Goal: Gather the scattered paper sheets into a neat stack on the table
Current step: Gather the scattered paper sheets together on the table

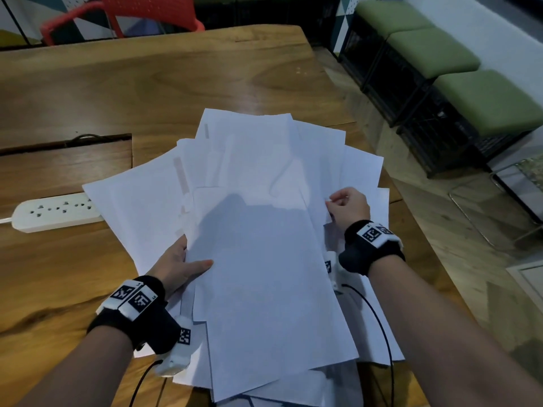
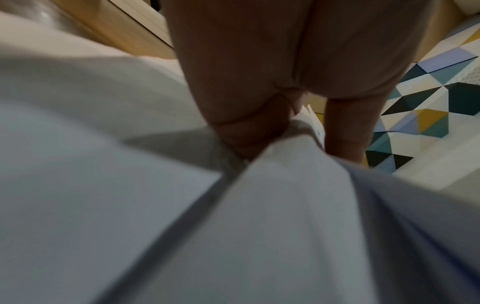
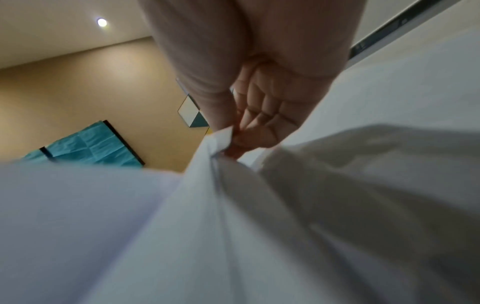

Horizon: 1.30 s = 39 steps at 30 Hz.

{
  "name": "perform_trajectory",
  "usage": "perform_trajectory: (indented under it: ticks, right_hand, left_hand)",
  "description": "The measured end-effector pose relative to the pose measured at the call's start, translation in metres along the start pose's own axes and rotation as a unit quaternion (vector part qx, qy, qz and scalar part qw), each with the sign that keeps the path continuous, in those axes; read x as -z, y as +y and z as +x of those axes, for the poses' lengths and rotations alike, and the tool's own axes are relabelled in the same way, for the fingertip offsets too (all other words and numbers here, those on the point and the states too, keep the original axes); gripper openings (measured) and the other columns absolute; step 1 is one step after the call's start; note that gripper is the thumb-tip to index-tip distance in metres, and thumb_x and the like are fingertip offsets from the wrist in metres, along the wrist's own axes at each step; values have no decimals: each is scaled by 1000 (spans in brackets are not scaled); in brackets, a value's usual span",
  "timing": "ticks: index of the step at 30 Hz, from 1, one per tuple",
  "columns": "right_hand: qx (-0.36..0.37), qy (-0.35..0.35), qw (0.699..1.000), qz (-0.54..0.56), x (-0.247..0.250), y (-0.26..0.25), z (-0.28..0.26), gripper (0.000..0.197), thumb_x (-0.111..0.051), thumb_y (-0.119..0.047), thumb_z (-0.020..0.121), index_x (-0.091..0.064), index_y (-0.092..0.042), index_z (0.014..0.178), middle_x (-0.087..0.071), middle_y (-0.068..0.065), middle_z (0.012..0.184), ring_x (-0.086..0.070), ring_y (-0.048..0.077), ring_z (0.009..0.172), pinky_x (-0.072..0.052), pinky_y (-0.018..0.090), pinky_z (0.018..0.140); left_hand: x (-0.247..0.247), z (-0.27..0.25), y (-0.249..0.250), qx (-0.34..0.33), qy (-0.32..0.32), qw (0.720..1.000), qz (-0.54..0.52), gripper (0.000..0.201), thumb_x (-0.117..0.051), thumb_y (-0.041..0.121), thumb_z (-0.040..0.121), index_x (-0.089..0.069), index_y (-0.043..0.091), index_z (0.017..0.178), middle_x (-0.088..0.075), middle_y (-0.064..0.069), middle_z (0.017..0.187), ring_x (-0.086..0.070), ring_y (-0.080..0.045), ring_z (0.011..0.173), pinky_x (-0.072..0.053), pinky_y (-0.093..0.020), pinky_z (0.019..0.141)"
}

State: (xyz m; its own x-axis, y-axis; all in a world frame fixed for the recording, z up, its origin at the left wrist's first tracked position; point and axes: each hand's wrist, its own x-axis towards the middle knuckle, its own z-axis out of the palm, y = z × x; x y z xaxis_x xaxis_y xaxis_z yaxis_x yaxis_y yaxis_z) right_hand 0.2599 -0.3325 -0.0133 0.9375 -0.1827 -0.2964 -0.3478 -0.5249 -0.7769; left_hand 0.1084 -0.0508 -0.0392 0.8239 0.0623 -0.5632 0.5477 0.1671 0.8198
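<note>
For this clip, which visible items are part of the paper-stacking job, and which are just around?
Part of the job:
loose white paper sheets
brown wooden table
left hand
right hand

Just around:
white plastic power strip
red plastic chair
green cushioned stools

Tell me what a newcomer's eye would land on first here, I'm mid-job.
The fanned, uneven pile of white paper sheets filling the middle of the wooden table, gripped by the left hand at its left edge and pinched by the right hand at its right. Next, the white power strip poking out at the left.
</note>
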Motion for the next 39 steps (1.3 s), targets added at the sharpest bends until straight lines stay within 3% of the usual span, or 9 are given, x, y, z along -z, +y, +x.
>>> perform_trajectory:
  ticks: [5,8,13,19,22,25,28,34,39]
  right_hand:
    - [-3,-79,997,13,-18,0,-2,13,-58,-11,82,-62,-19,74,-64,4,76,-59,24,76,-50,32,73]
    - [-47,-109,989,82,-10,4,-7,21,-58,-20,88,-62,-14,68,-53,2,59,-50,17,54,-44,27,56]
    - [-50,-141,984,98,-2,14,-25,13,-61,1,82,-57,-4,71,-53,8,57,-53,4,35,-43,14,39]
    - [-9,-169,985,-39,13,53,-51,22,-64,-8,80,-62,-14,59,-62,7,61,-56,19,57,-48,31,58]
    - [9,-255,961,-103,20,69,-74,25,-66,-12,79,-62,-20,57,-65,5,65,-58,18,62,-48,32,65]
    - [-11,-182,983,-27,26,69,-70,4,-63,-12,82,-65,-15,82,-64,1,74,-58,19,65,-49,32,67]
    - [-84,-84,986,118,27,56,-51,32,-60,-28,86,-52,-13,113,-58,7,89,-57,21,67,-49,33,64]
    - [-5,-72,997,-28,10,40,-36,19,-57,-15,85,-57,-10,103,-64,9,105,-60,28,98,-49,39,91]
    - [23,-189,980,-55,16,39,-39,28,-57,-6,83,-58,-6,111,-64,8,107,-60,24,98,-47,33,88]
  left_hand:
    - [-1,-1,-1,-4,4,1000,-3,60,-68,5,61,-50,19,117,-67,-8,110,-73,-17,84,-59,-32,68]
    - [-2,-1,-2,-8,15,1000,-3,52,-68,7,61,-52,23,107,-66,-8,112,-71,-18,90,-59,-35,73]
    - [-5,-1,-3,-15,36,999,2,51,-69,-6,72,-50,19,113,-63,-14,118,-65,-32,101,-55,-47,84]
    - [-4,-1,-7,-12,55,998,-5,40,-64,-6,78,-52,20,107,-62,-18,120,-63,-36,103,-51,-51,89]
    - [-4,-2,-5,-6,44,999,-13,45,-65,-6,78,-50,15,114,-64,-15,115,-68,-29,92,-59,-38,72]
    - [-5,0,-5,-6,48,999,-11,44,-60,-7,81,-48,12,118,-66,-12,109,-73,-18,76,-59,-31,61]
    - [-6,1,-2,-17,36,999,7,41,-56,-13,81,-49,14,112,-65,-13,106,-73,-14,69,-59,-29,57]
    - [-3,3,14,-13,-36,999,22,56,-65,-2,65,-51,21,114,-71,-7,99,-73,-19,74,-58,-32,57]
    - [-3,5,13,-5,-50,998,24,63,-63,5,63,-48,19,122,-69,-10,110,-73,-22,84,-59,-35,65]
